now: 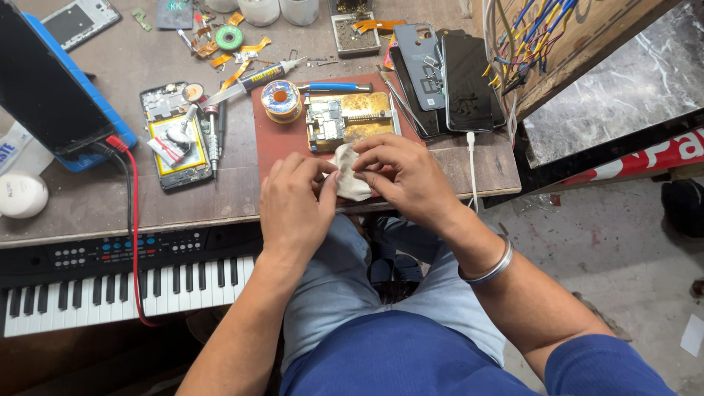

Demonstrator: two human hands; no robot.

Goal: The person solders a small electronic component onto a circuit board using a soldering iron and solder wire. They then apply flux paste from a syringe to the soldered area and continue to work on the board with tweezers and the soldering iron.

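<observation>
Both hands pinch a crumpled off-white cloth at the near edge of the reddish-brown work mat: the left hand grips its 9 o'clock side, the right hand its 3 o'clock side. Something small may be wrapped inside, though the folds hide it. A gold-coloured circuit board holder lies just beyond at 12 o'clock, with a solder wire spool at its 9 o'clock.

We record one worn wooden bench, scuffed and stained. Lying on it: a reddish-brown work mat near the front edge; an opened phone with its yellow battery showing, left of the mat; a blue stand bearing a dark tablet at far left; a white round puck at the left edge; a stack of dark phones at right; a green tape roll and orange flex strips toward the back.
</observation>
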